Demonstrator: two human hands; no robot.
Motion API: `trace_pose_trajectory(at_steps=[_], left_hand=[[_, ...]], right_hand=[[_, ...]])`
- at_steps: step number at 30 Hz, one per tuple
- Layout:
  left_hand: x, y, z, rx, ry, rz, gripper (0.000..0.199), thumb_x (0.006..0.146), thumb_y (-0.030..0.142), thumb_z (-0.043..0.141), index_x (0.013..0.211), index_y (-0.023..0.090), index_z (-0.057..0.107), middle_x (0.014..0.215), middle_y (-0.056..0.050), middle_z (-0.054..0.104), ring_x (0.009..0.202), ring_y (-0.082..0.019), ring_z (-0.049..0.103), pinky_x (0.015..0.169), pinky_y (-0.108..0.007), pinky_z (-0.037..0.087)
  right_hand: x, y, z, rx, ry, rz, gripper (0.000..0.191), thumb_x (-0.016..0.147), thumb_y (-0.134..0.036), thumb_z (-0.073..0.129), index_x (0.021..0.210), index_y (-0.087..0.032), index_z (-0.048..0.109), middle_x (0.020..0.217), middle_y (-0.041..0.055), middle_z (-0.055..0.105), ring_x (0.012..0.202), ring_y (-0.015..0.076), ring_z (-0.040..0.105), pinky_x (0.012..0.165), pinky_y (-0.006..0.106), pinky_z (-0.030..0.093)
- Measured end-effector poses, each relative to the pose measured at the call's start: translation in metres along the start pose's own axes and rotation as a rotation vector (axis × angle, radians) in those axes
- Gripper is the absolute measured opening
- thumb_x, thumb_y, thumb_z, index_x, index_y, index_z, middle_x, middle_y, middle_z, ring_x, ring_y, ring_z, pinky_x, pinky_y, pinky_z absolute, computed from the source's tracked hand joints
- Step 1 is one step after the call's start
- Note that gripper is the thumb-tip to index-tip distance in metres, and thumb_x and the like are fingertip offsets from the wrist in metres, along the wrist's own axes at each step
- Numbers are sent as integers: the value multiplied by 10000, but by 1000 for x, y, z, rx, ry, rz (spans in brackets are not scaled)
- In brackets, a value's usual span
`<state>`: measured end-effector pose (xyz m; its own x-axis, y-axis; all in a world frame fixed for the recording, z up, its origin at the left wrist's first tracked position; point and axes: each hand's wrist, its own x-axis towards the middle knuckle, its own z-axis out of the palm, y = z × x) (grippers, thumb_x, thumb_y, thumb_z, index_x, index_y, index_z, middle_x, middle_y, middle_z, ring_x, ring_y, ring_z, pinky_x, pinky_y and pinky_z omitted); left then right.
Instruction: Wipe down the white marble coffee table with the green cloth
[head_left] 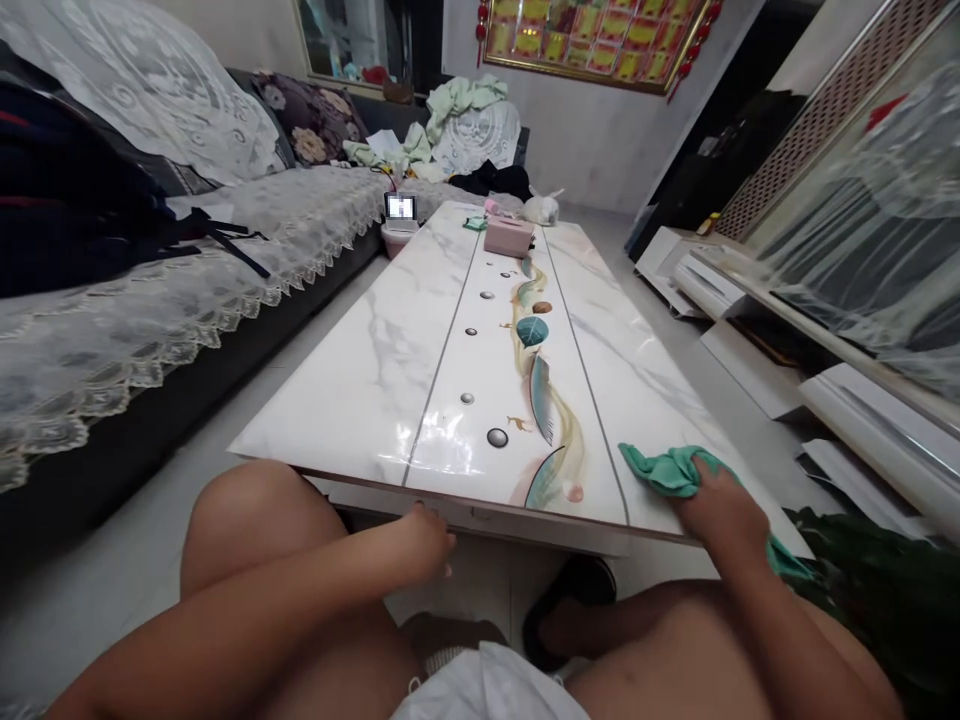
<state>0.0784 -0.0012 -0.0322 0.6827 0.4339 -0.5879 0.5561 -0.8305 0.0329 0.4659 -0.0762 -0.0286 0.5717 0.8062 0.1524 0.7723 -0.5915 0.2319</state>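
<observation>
In the head view my right hand (pixel 724 505) presses a green cloth (pixel 667 470) onto the near right part of the white marble-patterned coffee table (pixel 360 370). Its fingers are closed around the bunched cloth, and a loose end hangs out behind the wrist. My left hand (pixel 427 545) is just below the table's front edge, close to the underside panel (pixel 510 525). Its fingers are loosely curled, and no held thing shows in them; the palm side is hidden.
A pink tissue box (pixel 508 236) stands toward the table's far end, with a white plastic bag (pixel 541 208) behind it. A lace-covered sofa (pixel 225 260) runs along the left. On the right is a low cabinet (pixel 874 420); dark green leaves (pixel 862 590) are near the table's right corner.
</observation>
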Motion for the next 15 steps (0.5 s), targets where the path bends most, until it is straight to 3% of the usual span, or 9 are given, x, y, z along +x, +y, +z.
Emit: trace_pose_trajectory(at_steps=[7, 11, 15], left_hand=[[-2, -6, -1, -69, 18, -20, 401, 939, 342, 624, 1243, 86, 678, 1161, -230, 716, 1057, -375, 669, 884, -457, 477], [0, 2, 10, -103, -53, 27, 452, 893, 393, 679, 1235, 100, 701, 1185, -248, 707, 1070, -399, 667, 928, -513, 467], [1, 6, 24, -149, -164, 119, 487, 884, 441, 672, 1309, 202, 678, 1241, -214, 701, 1118, -395, 663, 976, -544, 467]], right_hand=[[55, -8, -2, -6, 10, -43, 527, 963, -544, 434, 1267, -169, 647, 1131, 190, 667, 948, 332, 656, 680, 372, 482], [112, -25, -5, 25, -51, -34, 497, 971, -465, 399, 1274, -178, 667, 1136, 208, 664, 982, 344, 656, 721, 366, 460], [178, -46, -7, 134, -111, 69, 566, 964, -474, 350, 1343, -183, 654, 1219, 249, 636, 1051, 381, 641, 764, 408, 450]])
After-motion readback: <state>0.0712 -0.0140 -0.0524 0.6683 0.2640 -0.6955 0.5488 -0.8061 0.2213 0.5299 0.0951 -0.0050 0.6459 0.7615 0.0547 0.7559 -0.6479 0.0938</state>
